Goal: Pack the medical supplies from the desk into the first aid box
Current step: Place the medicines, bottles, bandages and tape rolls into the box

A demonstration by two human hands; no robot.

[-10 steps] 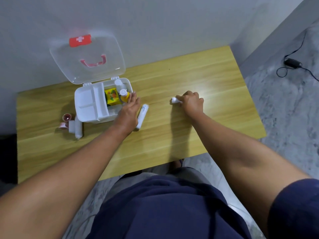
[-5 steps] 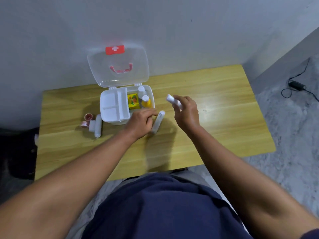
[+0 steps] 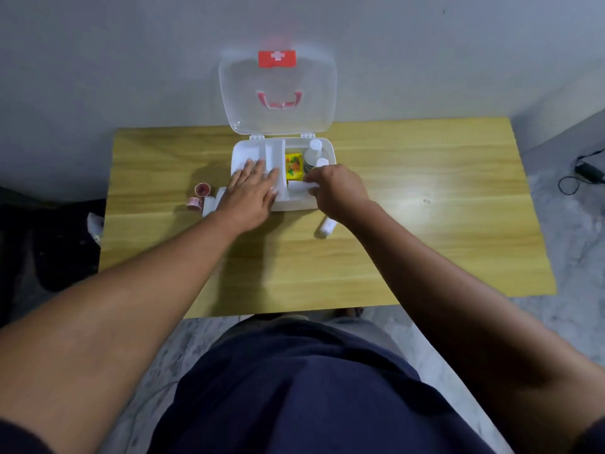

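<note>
While the left hand (image 3: 250,191) lies flat and open across the first aid box (image 3: 324,204), the right hand (image 3: 337,188) pinches a white tube (image 3: 299,186) into its near-right compartment; release comes next, then probably the tube (image 3: 327,228) by the desk's (image 3: 425,224) near edge.

The white plastic first aid box (image 3: 248,149) has a clear lid (image 3: 278,80) with a red label (image 3: 277,58) bearing a white cross, and a pink handle (image 3: 280,100). Inside lies a small yellow packet (image 3: 293,164) with an orange pattern. The long wooden desk (image 3: 425,204) is light yellow with pale grain stripes, and two small pink rolls (image 3: 198,195) lie on it.

Glossy wood-grain desk (image 3: 425,178), translucent plastic lid (image 3: 248,86)
</note>
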